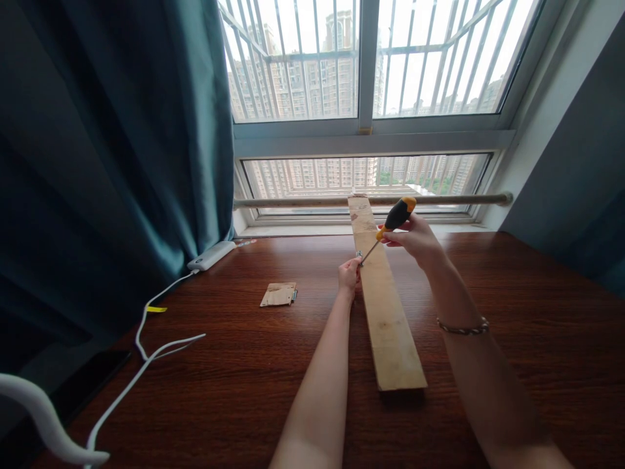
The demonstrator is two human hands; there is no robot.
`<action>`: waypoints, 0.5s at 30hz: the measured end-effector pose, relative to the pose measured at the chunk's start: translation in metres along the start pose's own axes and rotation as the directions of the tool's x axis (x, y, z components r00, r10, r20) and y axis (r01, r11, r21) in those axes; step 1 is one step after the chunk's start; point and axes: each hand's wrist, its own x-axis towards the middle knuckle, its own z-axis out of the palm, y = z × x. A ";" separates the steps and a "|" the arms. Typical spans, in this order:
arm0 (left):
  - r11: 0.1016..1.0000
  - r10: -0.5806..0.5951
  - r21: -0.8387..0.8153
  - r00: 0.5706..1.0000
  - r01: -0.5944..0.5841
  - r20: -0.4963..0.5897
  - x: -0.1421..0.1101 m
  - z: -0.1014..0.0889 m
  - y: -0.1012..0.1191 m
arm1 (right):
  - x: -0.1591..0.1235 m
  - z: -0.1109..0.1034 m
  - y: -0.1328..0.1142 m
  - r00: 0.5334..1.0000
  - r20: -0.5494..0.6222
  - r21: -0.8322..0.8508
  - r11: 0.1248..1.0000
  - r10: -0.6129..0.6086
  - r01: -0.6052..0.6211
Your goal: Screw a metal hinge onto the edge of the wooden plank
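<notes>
A long wooden board lies lengthwise on the table, its far end reaching the window rail. My right hand grips a screwdriver with a black and yellow handle, low on the handle near the shaft. The shaft slants down and left to a small metal piece at the board's left edge. My left hand is closed at that edge, its fingers pinched by the metal piece and the screwdriver tip. Fingers partly hide the metal piece, so I cannot tell its exact kind.
On the brown wooden table, a torn cardboard piece lies left of the board with small metal parts at its edge. A white power strip and white cable are farther left, beside a blue curtain. A rail crosses the window.
</notes>
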 end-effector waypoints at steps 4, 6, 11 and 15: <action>1.000 0.007 -0.004 1.000 -0.007 0.003 0.000 0.001 0.000 | -0.003 -0.004 -0.004 0.998 0.057 -0.029 0.999 -0.014 0.015; 1.000 0.010 -0.021 1.000 -0.010 0.000 0.000 0.001 -0.001 | -0.001 -0.003 -0.001 0.997 -0.029 -0.163 0.985 -0.070 0.064; 0.999 0.021 -0.038 1.000 -0.021 0.003 -0.001 0.001 -0.002 | 0.005 -0.001 0.011 0.945 -0.200 -0.468 0.873 -0.258 0.139; 0.999 0.014 -0.042 1.000 -0.013 0.017 0.000 0.000 -0.002 | 0.006 0.000 0.012 0.933 -0.243 -0.483 0.867 -0.264 0.119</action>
